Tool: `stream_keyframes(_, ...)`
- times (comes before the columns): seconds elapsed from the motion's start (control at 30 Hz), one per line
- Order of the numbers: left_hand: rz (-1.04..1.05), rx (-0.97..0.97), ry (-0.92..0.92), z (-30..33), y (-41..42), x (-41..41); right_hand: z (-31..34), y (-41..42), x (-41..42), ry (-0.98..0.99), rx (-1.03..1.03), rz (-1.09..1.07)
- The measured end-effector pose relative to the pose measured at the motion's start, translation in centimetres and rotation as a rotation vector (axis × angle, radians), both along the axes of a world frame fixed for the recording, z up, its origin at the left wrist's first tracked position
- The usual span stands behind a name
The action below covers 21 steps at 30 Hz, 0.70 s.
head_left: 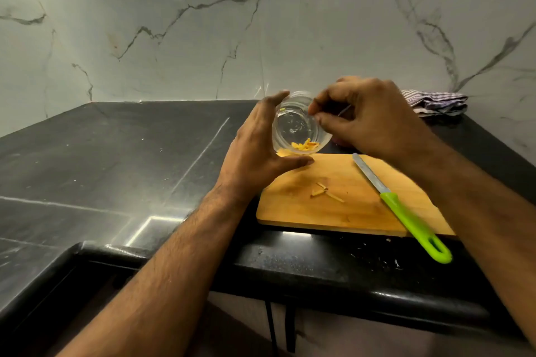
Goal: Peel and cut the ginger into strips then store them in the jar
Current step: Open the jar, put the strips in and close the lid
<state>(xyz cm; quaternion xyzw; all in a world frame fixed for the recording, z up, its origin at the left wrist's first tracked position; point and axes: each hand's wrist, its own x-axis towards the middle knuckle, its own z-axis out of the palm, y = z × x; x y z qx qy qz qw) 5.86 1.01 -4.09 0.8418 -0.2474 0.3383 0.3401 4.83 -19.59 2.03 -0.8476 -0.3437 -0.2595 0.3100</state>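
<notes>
Clear plastic is what my left hand (255, 139) wraps around: the jar (298, 124), tilted so its mouth faces back toward me and slightly up, its long axis running away from me over the far edge of the cutting board (362, 211). A small heap of ginger strips (306, 145) lies against the jar's lower wall. My right hand (368, 116) hovers at the mouth, thumb and fingers drawn together; whether anything is pinched there I cannot tell. A few loose strips (326, 193) lie on the board below and nearer to me than both hands, roughly between them. They lie at mixed angles, most slanting across the board. My right hand has no jar to hold, so I judge it the one to reach down for them, then carry them up and forward to the mouth. The knife (403, 206) lies diagonally on the board, right of those strips, green handle toward me and overhanging the black tabletop (116, 153).
</notes>
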Motion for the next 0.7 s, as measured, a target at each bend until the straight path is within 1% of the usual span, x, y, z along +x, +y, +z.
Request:
stream_keyframes(0.1,0.017,-0.003,-0.013,-0.1,0.2,0.0,-0.6,0.8,0.3,-0.033,-0.052,0.020)
stream_keyframes(0.23,0.016,-0.016,0.014,-0.2,0.1,0.1,0.0,0.7,0.0,-0.076,0.033,0.014)
stream_keyframes(0.3,0.025,-0.007,0.019,-0.3,0.0,0.2,0.3,0.5,-0.4,-0.015,0.061,0.035)
stream_keyframes(0.33,0.035,-0.009,0.017,-0.3,0.1,0.2,0.5,0.2,-0.6,0.053,0.058,0.068)
stream_keyframes(0.37,0.048,-0.015,0.015,-0.4,0.2,0.3,0.8,-0.1,-0.7,0.165,0.046,0.121)
stream_keyframes(0.4,0.061,-0.024,0.013,-0.4,0.2,0.3,1.0,-0.5,-1.0,0.317,0.016,0.187)
stream_keyframes(0.43,0.076,-0.031,0.011,-0.5,0.3,0.4,1.1,-0.8,-1.2,0.467,-0.058,0.238)
stream_keyframes(0.47,0.092,-0.037,0.009,-0.5,0.4,0.4,1.1,-0.9,-1.2,0.565,-0.183,0.260)
stream_keyframes(0.5,0.106,-0.043,0.009,-0.5,0.4,0.5,0.8,-0.9,-1.1,0.593,-0.330,0.245)
stream_keyframes(0.57,0.116,-0.059,0.016,-0.6,0.5,0.7,-0.1,-0.3,-0.8,0.541,-0.538,0.150)
stream_keyframes(0.63,0.112,-0.067,0.019,-0.6,0.6,0.8,-0.6,0.5,-0.7,0.506,-0.583,0.076)
stream_keyframes(0.7,0.111,-0.068,0.015,-0.6,0.6,0.9,-0.8,0.9,-0.9,0.519,-0.569,0.095)
